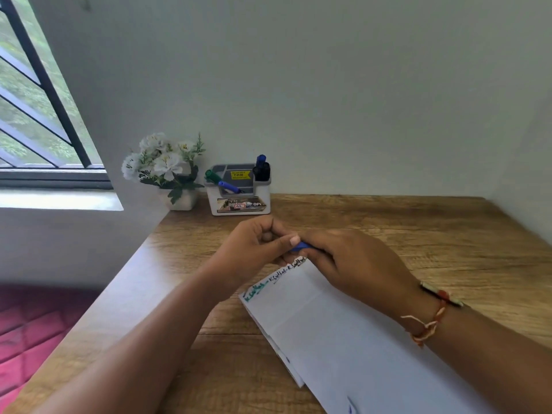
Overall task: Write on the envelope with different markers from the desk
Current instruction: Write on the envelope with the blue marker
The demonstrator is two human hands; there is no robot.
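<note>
Hands meet above the far end of a white envelope (343, 339) that lies at a slant on a wooden desk (418, 228), near the person and partly under the right forearm. Between the hands is a blue marker (301, 246), most of it hidden. The left hand (257, 243) pinches one end with curled fingers and the thumb tip laid on the barrel. The right hand (352, 261) wraps its fingers round the other end. Whether the cap is on or off cannot be told.

Handwriting in green and black runs along the envelope's far edge, just below the hands, and a small blue mark shows near its close end. A knotted orange-and-white thread band (433, 318) circles the right wrist.

At the back of the desk, against the wall, stands a white and grey pen holder (239, 201) with a yellow price sticker. A green marker (212, 176) and a second blue marker (228, 186) lean in its left side, while dark markers (262, 168), one with a blue cap, stand upright in its right cup. Just beside it on the left is a pot of white flowers (162, 162), with a barred window (35, 115) further left.
</note>
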